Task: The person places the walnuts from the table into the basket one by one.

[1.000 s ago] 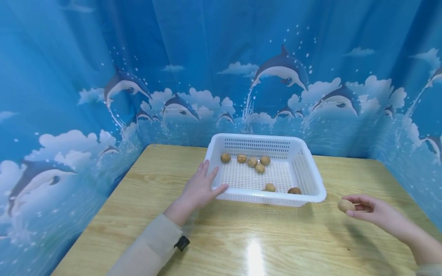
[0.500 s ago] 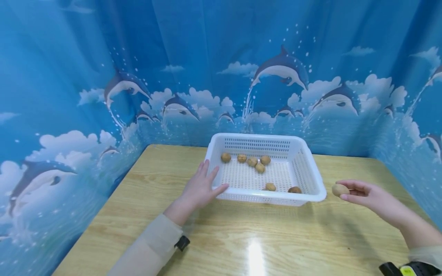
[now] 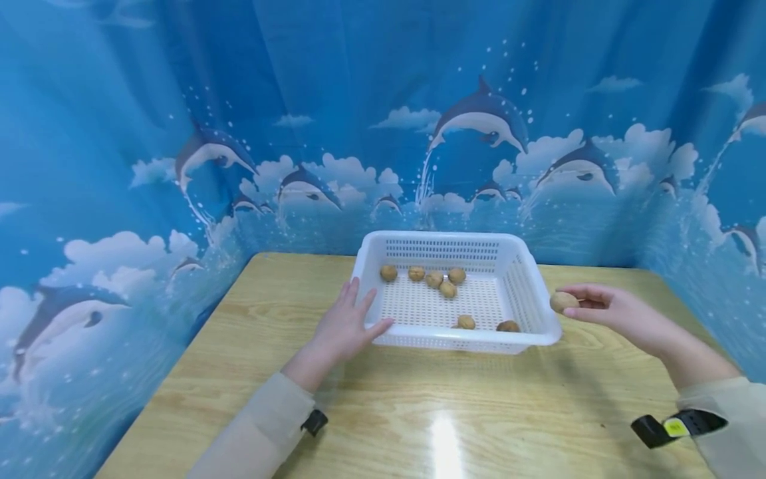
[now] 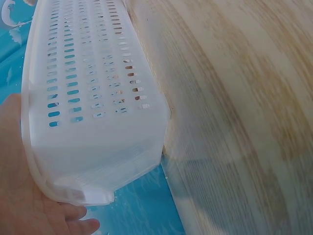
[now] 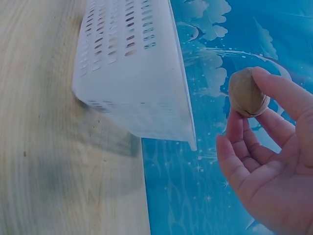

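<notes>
A white plastic basket (image 3: 538, 303) with slotted walls stands on the table, several walnuts (image 3: 435, 280) lying on its floor. My left hand (image 3: 341, 332) rests at the basket's near left corner, fingers spread and thumb along the front rim; in the left wrist view the same hand (image 4: 29, 191) lies against the rim. Just beyond the right rim, my right hand (image 3: 622, 316) pinches a walnut (image 3: 564, 302) between thumb and fingertips. The right wrist view shows this walnut (image 5: 246, 93) up close, raised beside the basket wall (image 5: 137, 93), with the other fingers loosely curled under it.
The wooden table (image 3: 371, 412) extends in front of the basket and to both sides. Close behind its far edge hangs a blue curtain (image 3: 371, 86) with dolphins, which also runs along both sides. Light glares on the front of the table.
My right hand has moved left and up in the head view, bringing the walnut from over the table to the basket's right rim. My left hand stays on the basket's corner.
</notes>
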The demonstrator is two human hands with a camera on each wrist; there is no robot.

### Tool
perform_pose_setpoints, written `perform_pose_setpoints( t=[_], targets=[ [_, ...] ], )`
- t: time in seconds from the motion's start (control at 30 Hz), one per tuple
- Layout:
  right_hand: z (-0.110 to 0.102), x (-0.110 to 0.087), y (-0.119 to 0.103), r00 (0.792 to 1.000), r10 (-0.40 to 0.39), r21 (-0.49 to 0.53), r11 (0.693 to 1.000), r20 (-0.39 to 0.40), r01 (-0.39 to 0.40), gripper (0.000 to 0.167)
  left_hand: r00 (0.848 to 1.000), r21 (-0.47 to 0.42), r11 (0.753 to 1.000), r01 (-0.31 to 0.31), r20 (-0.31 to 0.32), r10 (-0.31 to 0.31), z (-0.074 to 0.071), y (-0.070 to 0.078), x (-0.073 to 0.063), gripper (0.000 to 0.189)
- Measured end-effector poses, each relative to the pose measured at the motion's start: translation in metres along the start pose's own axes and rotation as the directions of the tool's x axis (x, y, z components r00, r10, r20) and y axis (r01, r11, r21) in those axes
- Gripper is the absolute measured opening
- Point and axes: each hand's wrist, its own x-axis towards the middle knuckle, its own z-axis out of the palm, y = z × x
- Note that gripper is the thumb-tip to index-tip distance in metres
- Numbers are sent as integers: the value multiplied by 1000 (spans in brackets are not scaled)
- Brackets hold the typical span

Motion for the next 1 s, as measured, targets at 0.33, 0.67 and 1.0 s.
perform_pose_setpoints(
  t=[0.33, 0.67, 1.0],
  targets=[
    [6, 27, -16, 999, 6, 63, 998, 32, -8, 66, 1000, 6, 1000, -1, 2, 1, -1, -2, 0, 82],
    [6, 53, -36, 999, -2, 103, 995, 49, -3, 68, 1000, -21, 1000, 4, -15, -5, -4, -3, -1, 82],
    [0, 80, -42, 997, 68, 108, 992, 35, -71, 80, 1000, -31, 1000, -3, -8, 3, -2, -1, 0, 83]
  ],
)
